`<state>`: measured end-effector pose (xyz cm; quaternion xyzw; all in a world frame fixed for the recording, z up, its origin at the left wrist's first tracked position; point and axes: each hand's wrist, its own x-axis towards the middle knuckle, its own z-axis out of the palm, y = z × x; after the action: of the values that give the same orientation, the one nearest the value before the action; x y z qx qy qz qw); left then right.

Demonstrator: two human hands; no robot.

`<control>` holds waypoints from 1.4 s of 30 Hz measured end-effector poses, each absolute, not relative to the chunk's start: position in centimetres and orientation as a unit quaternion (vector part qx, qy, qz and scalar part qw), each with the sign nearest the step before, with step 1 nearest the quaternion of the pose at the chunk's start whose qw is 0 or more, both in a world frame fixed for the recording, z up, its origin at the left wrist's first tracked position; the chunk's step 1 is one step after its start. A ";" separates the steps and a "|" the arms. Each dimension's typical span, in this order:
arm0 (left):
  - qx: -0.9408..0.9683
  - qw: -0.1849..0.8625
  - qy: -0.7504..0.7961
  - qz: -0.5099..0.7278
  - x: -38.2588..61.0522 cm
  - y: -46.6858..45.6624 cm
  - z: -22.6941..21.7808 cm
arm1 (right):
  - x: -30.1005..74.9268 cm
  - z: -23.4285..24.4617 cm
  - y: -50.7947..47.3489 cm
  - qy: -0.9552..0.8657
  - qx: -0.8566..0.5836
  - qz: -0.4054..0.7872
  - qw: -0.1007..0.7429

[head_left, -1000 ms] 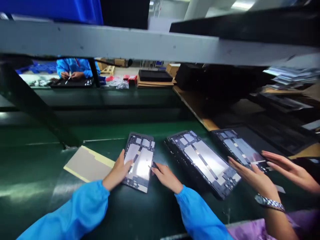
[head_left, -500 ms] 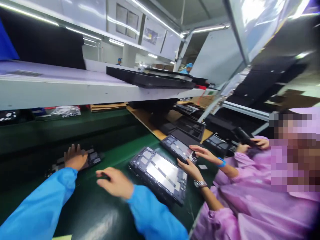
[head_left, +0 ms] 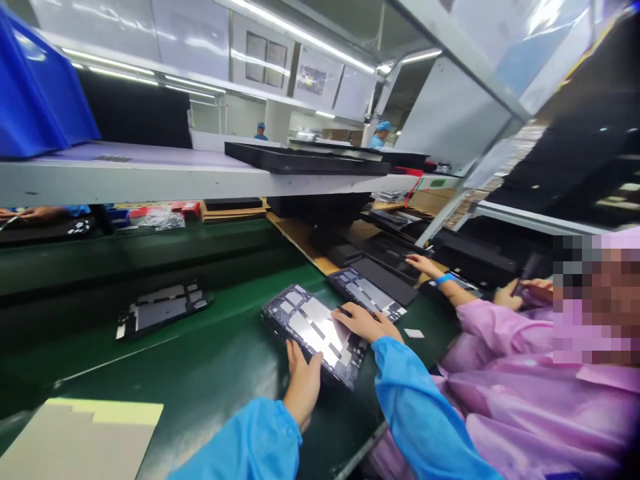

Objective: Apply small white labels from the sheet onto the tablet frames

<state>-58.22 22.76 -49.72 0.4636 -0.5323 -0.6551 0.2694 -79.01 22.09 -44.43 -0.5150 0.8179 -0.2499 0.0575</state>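
A pile of open-backed tablets (head_left: 305, 317), with silvery plates and dark strips on the top one, lies on the green work surface between my hands. My left hand (head_left: 303, 387) grips its near edge, thumb raised toward the top face. Across the far right edge, my right hand (head_left: 365, 323) has its fingers bent over the top tablet. How many tablets each hand holds is hidden. Just behind my right hand lies a second open-backed tablet (head_left: 357, 290). Another tablet (head_left: 167, 308) rests by itself farther left, with a white tab at one corner.
A co-worker in pink (head_left: 505, 400) sits close on the right, one hand (head_left: 425, 265) reaching over black trays (head_left: 393, 257). A white shelf edge (head_left: 165, 183) crosses above the bench, bearing a black tray (head_left: 300, 160) and blue bin (head_left: 40, 87). Grey-yellow sheets (head_left: 85, 440) lie front left.
My left hand has left the tablet on the left and moved right to the pile. My right hand has also moved right onto it. The co-worker's hands have withdrawn from the tablet behind.
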 end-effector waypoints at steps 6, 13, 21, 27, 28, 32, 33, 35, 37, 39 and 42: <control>0.403 0.448 -0.405 -0.688 -51.2 24.2 -48.4 | -71.5 -47.2 25.7 0.769 -0.566 -0.285 0.083; 0.575 0.381 -0.402 -0.602 -39.0 25.7 -52.4 | -60.2 -55.2 27.6 0.696 -0.591 -0.320 0.254; 0.552 0.324 -0.580 -0.505 -34.3 30.4 -52.0 | -60.0 -53.4 28.6 0.709 -0.539 -0.387 0.237; 0.614 0.358 -0.652 -0.264 -24.4 27.9 -51.3 | -55.3 -49.0 26.1 0.617 -0.533 -0.432 0.385; 0.630 0.353 -0.661 -0.206 -22.8 26.2 -51.7 | -53.6 -48.7 24.8 0.593 -0.527 -0.427 0.434; 0.666 0.224 -0.701 -0.121 -18.7 20.2 -53.9 | -45.7 -48.8 18.0 0.468 -0.452 -0.409 0.640; 0.669 0.206 -0.703 -0.124 -18.4 19.4 -54.4 | -43.7 -49.0 16.2 0.450 -0.438 -0.403 0.666; 0.670 0.195 -0.704 -0.131 -18.2 18.8 -55.2 | -40.1 -49.8 13.0 0.454 -0.423 -0.383 0.684; 0.672 0.188 -0.705 -0.131 -18.4 19.1 -55.8 | -37.6 -50.9 10.7 0.467 -0.423 -0.373 0.681; 0.672 0.184 -0.706 -0.130 -18.5 19.6 -56.1 | -36.2 -52.2 9.3 0.477 -0.428 -0.367 0.674; 0.671 0.181 -0.707 -0.132 -18.5 19.9 -56.3 | -35.8 -53.8 8.6 0.487 -0.434 -0.359 0.667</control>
<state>-18.48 19.88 -56.32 0.6712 -0.7067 -0.1323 0.1806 -35.81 8.59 -53.84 -0.4345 0.4870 -0.3595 0.6669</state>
